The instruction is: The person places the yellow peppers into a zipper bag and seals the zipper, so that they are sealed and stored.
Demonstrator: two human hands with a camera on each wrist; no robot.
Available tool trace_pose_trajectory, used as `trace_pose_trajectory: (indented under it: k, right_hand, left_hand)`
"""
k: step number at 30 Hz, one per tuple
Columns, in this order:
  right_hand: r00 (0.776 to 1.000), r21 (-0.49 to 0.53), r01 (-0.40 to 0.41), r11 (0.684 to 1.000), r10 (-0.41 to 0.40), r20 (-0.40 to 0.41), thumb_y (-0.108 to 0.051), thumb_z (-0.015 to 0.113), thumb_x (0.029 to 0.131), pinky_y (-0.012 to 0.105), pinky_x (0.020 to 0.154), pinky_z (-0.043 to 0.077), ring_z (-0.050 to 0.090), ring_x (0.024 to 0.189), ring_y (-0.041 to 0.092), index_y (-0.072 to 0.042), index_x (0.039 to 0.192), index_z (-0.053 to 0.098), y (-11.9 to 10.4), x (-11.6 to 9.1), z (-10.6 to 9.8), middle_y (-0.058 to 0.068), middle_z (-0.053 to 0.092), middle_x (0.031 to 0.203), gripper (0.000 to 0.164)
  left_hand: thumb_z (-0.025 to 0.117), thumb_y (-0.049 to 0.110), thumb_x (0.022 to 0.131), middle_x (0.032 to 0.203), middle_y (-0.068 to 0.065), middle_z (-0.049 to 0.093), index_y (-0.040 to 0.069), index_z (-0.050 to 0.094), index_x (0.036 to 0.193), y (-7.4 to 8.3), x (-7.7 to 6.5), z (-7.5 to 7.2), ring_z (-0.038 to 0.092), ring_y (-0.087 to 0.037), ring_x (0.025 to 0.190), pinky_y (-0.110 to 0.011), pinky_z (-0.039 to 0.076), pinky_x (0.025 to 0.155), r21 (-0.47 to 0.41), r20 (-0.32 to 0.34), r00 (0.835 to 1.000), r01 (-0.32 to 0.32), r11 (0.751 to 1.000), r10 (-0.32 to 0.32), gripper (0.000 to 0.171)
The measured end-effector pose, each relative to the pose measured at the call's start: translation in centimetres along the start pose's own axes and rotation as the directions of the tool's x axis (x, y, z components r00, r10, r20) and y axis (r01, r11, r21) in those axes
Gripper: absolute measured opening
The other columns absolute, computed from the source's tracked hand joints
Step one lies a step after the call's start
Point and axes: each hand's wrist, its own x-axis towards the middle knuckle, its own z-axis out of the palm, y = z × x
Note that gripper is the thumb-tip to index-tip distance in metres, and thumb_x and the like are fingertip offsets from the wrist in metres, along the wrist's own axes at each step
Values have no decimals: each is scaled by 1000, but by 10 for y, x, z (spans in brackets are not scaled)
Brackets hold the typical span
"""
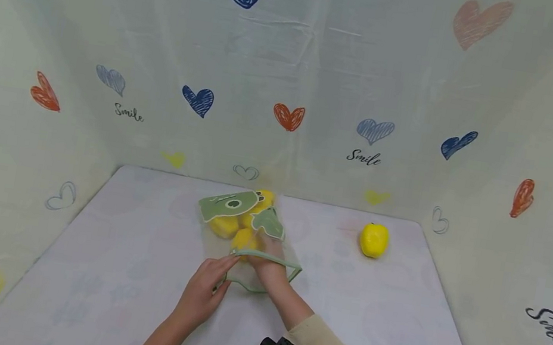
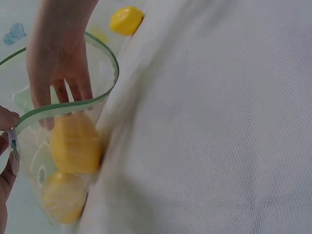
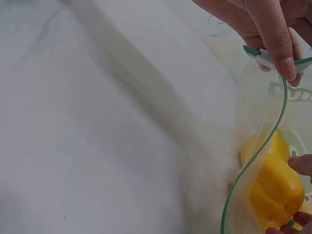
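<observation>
Clear slider bag (image 1: 268, 224): middle of tabletop (image 1: 369, 308), opening toward the near side
Left hand (image 1: 204, 285): pinching the green rim (image 2: 73, 104) beside the white slider (image 3: 264, 59)
Right hand (image 2: 59, 68): inside the bag, fingers loosely spread around a yellow bell pepper (image 3: 275, 183)
Rim care: best lifted clear of the wrist; seat pepper deep

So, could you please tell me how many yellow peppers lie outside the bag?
1: a yellow pepper on the table, right of the bag. More are inside, and some there may be hidden.

Left hand (image 3: 273, 31) pinching a clear, green-edged plastic bag (image 3: 255, 156)
Right hand's fingers (image 3: 303, 165) beside the glossy yellow bell pepper (image 3: 276, 187) in there
</observation>
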Motion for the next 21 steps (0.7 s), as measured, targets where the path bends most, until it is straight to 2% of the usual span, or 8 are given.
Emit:
trace_pose_trajectory:
  k: [7,11,14,17,21]
  right_hand:
    - [999,-12,52,999,-52,0,-11,79,81,48,102,42,45,126,39,2,140,49,-1,-10,-7,24,50,136,67]
    - [996,-4,91,996,-91,-1,-12,79,82,48,102,42,47,125,37,0,133,57,1,-16,-10,22,53,133,57]
    - [997,61,77,995,-79,24,-12,79,82,50,103,41,46,126,37,-2,127,62,1,-23,-14,20,52,135,49]
    - [997,145,32,989,-42,63,-10,77,82,52,104,38,43,130,37,-3,131,59,2,-32,-19,19,48,140,52]
    - [993,161,5,987,-24,114,-12,76,85,53,101,42,45,130,34,-5,135,55,2,-43,-27,14,51,140,55]
  left_hand:
    - [79,-14,64,123,-8,64,6,61,128,-1,1,-2,52,-17,90,-26,44,74,16,10,1000,11,1000,-11,69]
    - [79,-14,65,124,-7,64,7,61,129,1,2,-4,53,-17,90,-28,46,73,19,22,999,27,999,-28,70]
    - [79,-14,66,125,-7,64,7,61,130,2,2,-5,53,-18,92,-31,47,73,18,30,999,34,999,-34,70]
    - [79,-13,67,125,-7,64,7,60,130,3,3,-6,54,-19,93,-32,48,73,19,36,999,38,999,-39,69]
    - [79,-13,67,125,-7,64,8,60,130,3,3,-7,54,-19,94,-33,49,74,21,41,998,40,999,-40,69]
